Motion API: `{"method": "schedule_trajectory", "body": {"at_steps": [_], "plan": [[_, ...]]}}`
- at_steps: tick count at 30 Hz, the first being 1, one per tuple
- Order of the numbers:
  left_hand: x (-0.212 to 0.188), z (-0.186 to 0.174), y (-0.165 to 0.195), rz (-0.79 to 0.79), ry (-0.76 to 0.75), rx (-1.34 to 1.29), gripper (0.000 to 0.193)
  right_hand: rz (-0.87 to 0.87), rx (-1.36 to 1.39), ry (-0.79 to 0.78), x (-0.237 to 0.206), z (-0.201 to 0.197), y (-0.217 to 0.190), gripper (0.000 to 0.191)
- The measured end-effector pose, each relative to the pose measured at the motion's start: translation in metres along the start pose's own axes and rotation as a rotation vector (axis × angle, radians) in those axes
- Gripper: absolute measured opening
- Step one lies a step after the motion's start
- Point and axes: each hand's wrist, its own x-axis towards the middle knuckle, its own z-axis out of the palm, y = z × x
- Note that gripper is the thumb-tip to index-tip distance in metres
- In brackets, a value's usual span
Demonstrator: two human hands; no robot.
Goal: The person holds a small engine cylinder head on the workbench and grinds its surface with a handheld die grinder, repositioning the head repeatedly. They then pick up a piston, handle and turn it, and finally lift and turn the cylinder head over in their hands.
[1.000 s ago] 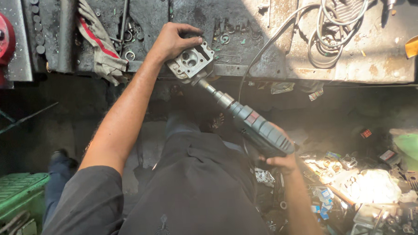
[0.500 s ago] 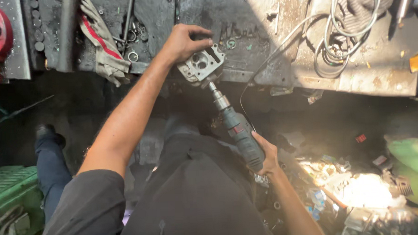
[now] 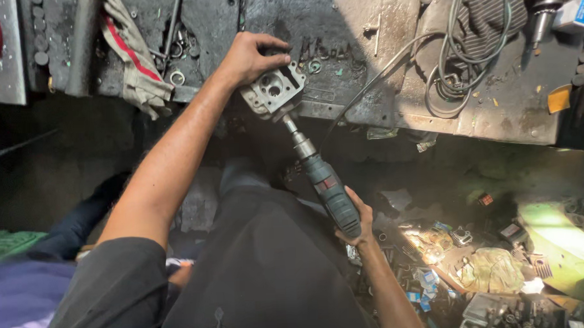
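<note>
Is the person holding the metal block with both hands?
No, only the left hand holds the metal block on the workbench; the right hand grips the power tool.

Count: 2 hands, left hand (image 3: 252, 55), right hand (image 3: 359, 223). 1 metal block (image 3: 273, 90) in left grip, 1 power tool (image 3: 325, 185) in right grip. 1 rag (image 3: 129, 53) left of left grip. 1 cable coil (image 3: 456, 61) right of it. Floor scrap: too cluttered to count.

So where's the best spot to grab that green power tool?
Probably around the thick green body of the power tool, from below and behind, as the right hand does now. Its thin metal nose points up into the metal block that the left hand steadies.
</note>
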Motion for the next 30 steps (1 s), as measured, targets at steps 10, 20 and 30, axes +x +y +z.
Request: {"method": "schedule_trajectory", "body": {"at_steps": [10, 20, 30], "plan": [[0.002, 0.001, 0.007, 0.052, -0.004, 0.028, 0.035, -0.749, -0.690, -0.242, -0.006, 0.011, -0.002, 0.096], [0.007, 0.000, 0.009, 0.071, -0.054, 0.053, 0.033, -0.627, -0.703, -0.127, -0.012, 0.020, 0.012, 0.098], [0.007, 0.002, 0.007, 0.093, -0.062, 0.041, 0.033, -0.706, -0.775, -0.079, -0.015, 0.035, 0.015, 0.096]]}}
